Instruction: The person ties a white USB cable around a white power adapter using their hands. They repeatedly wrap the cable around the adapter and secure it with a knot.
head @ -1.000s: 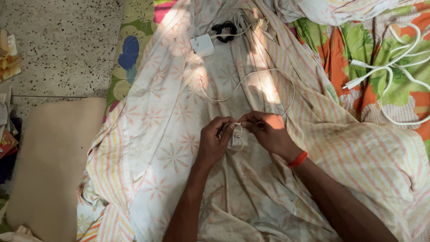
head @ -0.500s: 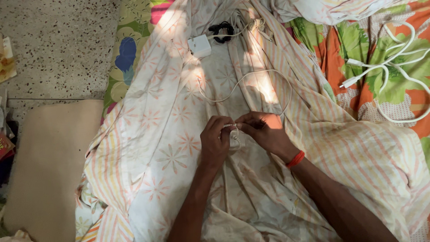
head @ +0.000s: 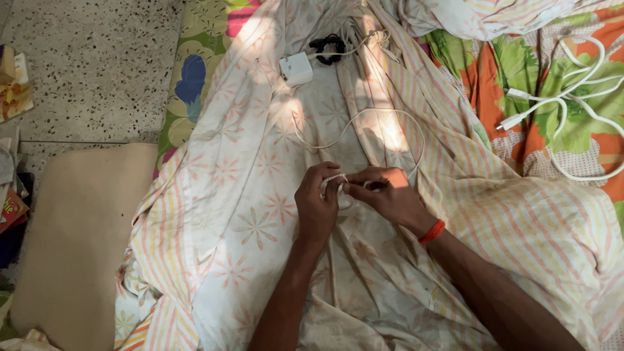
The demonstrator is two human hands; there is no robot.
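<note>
two hands [head: 354, 195] pinching white cable [head: 390, 117], white charger [head: 296, 68] beyond on sheet [head: 247, 214]

At the far left edge, on the speckled floor [head: 97, 65], lies a flat yellowish package [head: 13, 88] with a pale top corner and a golden pattern, only partly in frame. Lower along that same edge, beside the beige cushion [head: 78, 240], a red and yellow printed packet [head: 10, 209] pokes in, mostly cut off. No screens or signs show.

Black hair tie [head: 327, 47], beige cushion [head: 78, 227] (floor side), tangled white cables [head: 572, 97].
</note>
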